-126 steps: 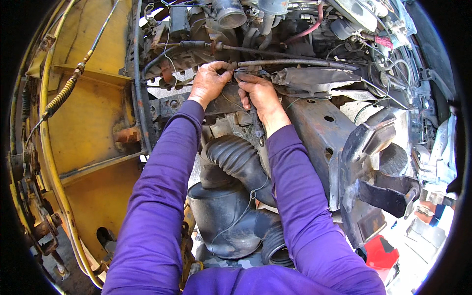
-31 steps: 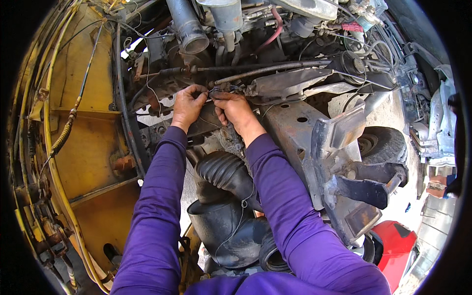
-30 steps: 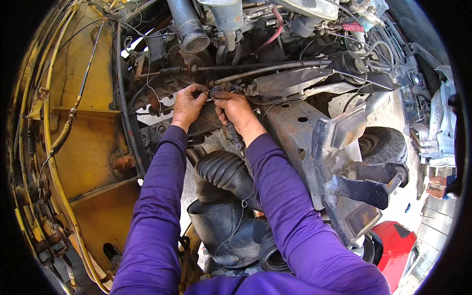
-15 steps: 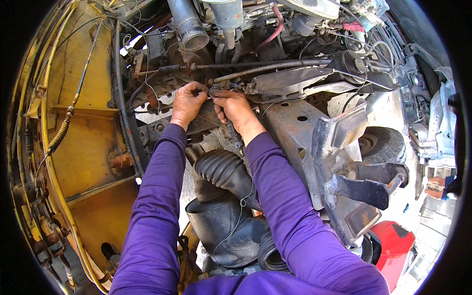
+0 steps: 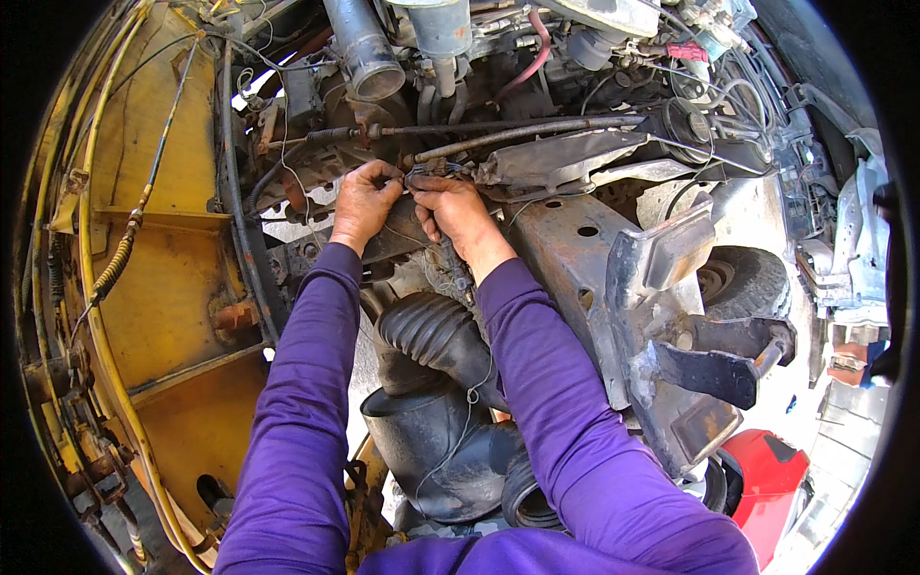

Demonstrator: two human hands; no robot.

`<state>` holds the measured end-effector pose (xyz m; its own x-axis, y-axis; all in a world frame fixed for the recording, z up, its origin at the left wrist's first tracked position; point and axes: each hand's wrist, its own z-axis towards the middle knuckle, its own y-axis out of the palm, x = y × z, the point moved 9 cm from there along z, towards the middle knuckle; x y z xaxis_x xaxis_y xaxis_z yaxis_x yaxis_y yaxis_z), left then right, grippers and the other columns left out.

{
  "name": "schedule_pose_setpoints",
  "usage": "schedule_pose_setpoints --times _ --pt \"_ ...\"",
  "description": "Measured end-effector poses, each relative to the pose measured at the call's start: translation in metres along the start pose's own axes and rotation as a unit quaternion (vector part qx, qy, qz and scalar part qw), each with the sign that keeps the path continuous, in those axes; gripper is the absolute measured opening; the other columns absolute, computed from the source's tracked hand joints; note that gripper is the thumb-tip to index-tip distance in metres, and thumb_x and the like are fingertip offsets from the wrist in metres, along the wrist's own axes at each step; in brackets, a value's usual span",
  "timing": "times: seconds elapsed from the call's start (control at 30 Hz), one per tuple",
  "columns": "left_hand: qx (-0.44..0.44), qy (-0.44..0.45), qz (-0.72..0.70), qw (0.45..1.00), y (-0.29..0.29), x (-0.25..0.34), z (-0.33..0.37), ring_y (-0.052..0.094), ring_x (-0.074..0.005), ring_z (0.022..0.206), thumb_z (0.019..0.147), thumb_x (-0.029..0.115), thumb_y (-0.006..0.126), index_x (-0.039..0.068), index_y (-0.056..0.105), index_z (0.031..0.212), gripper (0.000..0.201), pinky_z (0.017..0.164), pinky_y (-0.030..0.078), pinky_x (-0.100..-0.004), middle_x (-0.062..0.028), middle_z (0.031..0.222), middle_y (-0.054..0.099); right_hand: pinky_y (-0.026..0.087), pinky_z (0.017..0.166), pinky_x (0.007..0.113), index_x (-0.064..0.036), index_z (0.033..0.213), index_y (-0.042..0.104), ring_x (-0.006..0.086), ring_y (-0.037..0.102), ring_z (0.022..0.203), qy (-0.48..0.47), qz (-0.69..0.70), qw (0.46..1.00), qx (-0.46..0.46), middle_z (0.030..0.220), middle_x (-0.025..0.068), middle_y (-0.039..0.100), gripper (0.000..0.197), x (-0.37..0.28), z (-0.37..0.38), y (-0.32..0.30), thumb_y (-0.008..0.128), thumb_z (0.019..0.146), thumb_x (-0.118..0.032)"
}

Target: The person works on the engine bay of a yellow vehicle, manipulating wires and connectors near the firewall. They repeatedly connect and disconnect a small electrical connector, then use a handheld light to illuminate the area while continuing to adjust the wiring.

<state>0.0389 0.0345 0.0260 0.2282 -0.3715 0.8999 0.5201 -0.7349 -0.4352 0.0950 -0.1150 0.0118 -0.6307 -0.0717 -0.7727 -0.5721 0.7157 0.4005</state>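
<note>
My left hand (image 5: pixel 362 203) is closed in a pinch, thumb against the fingertips, on a thin wire in the middle of the vehicle's workings. Close beside it, my right hand (image 5: pixel 458 218) pinches the same small bundle of wires (image 5: pixel 443 169), with its other fingers curled under. The fingertips of both hands nearly meet, and they partly hide the wire ends. Behind the bundle runs a long metal rod (image 5: pixel 527 132). A dark torn cover (image 5: pixel 556 163) lies just right of my right hand.
A yellow metal panel (image 5: pixel 158 297) with cables stands on the left. Below my hands are a ribbed black air hose (image 5: pixel 436 331) and a black canister (image 5: pixel 422 450). On the right are a rusty steel bracket (image 5: pixel 661 345), a tyre (image 5: pixel 752 283) and a red object (image 5: pixel 767 479).
Both hands stay almost in the same place, still pinching the wires. Only slight finger movement shows.
</note>
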Motion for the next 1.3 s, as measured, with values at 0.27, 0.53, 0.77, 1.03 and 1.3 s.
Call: schedule_pose_setpoints --times 0.27,0.53,0.77,1.03,1.3 --pt "-0.003 -0.004 0.01 1.0 0.0 0.007 -0.001 0.065 -0.0111 0.071 0.084 0.008 0.07 0.0 0.073 0.096 0.015 0.07 0.052 -0.0287 -0.0069 0.08 0.073 0.038 0.044 0.027 0.0012 0.12 0.068 0.0115 0.051 0.051 -0.009 0.0 1.0 -0.005 0.069 0.0035 0.06 0.026 -0.003 -0.002 0.0 0.062 0.095 -0.006" --pt "-0.012 -0.017 0.034 0.999 -0.001 0.018 -0.004 0.062 -0.0073 0.076 0.084 0.003 0.065 -0.002 0.07 0.094 0.012 0.072 0.051 -0.0263 -0.0028 0.084 0.072 0.038 0.043 0.027 0.0002 0.118 0.069 0.0114 0.052 0.051 -0.001 0.0 1.0 -0.002 0.069 0.0033 0.06 0.025 -0.002 -0.001 -0.001 0.062 0.096 -0.007" --pt "-0.018 -0.017 -0.001 1.0 0.002 0.004 -0.001 0.063 -0.0071 0.078 0.086 0.001 0.065 -0.001 0.07 0.094 0.01 0.074 0.051 -0.0261 -0.0017 0.086 0.072 0.039 0.043 0.027 0.0007 0.117 0.069 0.0116 0.052 0.051 -0.005 0.001 1.0 -0.007 0.069 0.0033 0.06 0.024 -0.003 -0.002 0.0 0.062 0.095 -0.006" --pt "-0.019 -0.021 -0.009 1.0 0.001 0.0 0.0 0.063 -0.0073 0.078 0.086 0.002 0.066 -0.001 0.07 0.093 0.009 0.073 0.051 -0.026 -0.0023 0.085 0.072 0.038 0.043 0.027 0.0018 0.118 0.068 0.0117 0.052 0.051 -0.004 0.006 1.0 -0.009 0.068 0.0035 0.06 0.026 -0.001 0.0 0.001 0.062 0.094 -0.006" --pt "0.001 0.024 0.06 0.998 -0.005 0.017 -0.004 0.062 -0.0113 0.069 0.08 0.007 0.069 0.001 0.073 0.089 0.012 0.065 0.05 -0.0298 -0.0073 0.076 0.07 0.036 0.042 0.029 0.0016 0.117 0.068 0.0143 0.049 0.047 0.009 0.035 0.999 -0.008 0.064 0.0061 0.058 0.026 0.008 0.006 -0.001 0.061 0.094 -0.008"
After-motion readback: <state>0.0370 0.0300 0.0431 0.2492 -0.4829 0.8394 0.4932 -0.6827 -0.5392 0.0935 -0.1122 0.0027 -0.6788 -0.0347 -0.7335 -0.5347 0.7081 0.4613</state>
